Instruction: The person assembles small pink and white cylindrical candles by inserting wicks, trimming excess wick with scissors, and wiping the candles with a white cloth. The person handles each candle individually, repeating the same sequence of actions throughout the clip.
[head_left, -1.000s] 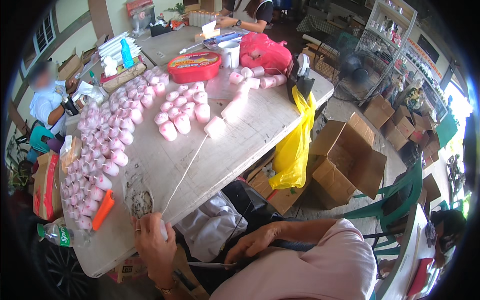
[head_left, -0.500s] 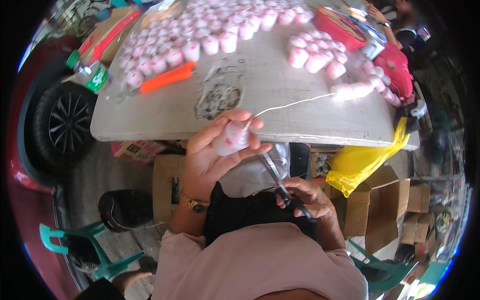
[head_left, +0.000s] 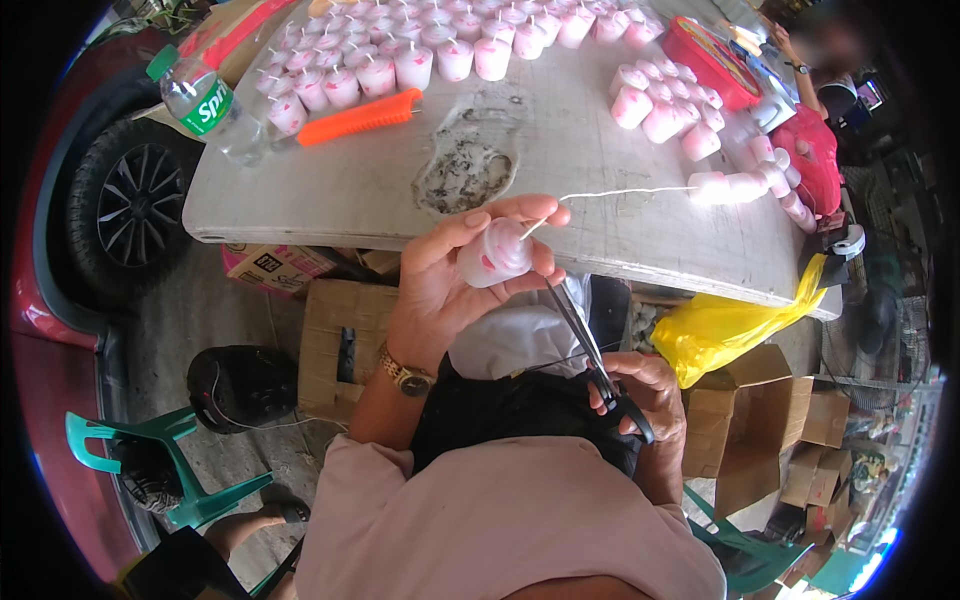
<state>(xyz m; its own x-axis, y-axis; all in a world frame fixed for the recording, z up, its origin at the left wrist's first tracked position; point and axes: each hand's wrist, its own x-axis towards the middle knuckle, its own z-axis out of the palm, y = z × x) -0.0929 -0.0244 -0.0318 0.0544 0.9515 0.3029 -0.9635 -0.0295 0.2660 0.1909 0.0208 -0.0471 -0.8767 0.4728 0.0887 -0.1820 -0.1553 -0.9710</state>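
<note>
A white candle with pink marks [head_left: 493, 255] is gripped in my left hand [head_left: 438, 265], its end with the wick tilted up and away. From its top a long white wick [head_left: 625, 191] runs right across the table edge to a row of linked white candles [head_left: 743, 186]. My right hand [head_left: 652, 388] holds black-handled scissors [head_left: 582, 330] by the handles. Their metal blades point up and left, with the tips close beneath my left fingers, clear of the wick. Many finished-looking candles with short wicks [head_left: 455, 58] stand in rows at the far left.
An orange-handled tool [head_left: 360, 116] and a clear bottle [head_left: 205, 105] lie or stand at the table's left. A smaller candle group [head_left: 663, 118], red tin [head_left: 710, 65] and yellow bag [head_left: 705, 335] are right. Cardboard boxes [head_left: 735, 420] and a green chair [head_left: 165, 460] flank me. Another person's hand [head_left: 785, 42] is far right.
The head view has shifted, so the table's things sit higher and mostly further right. My left hand still holds the candle, and my right hand still holds the scissors below it.
</note>
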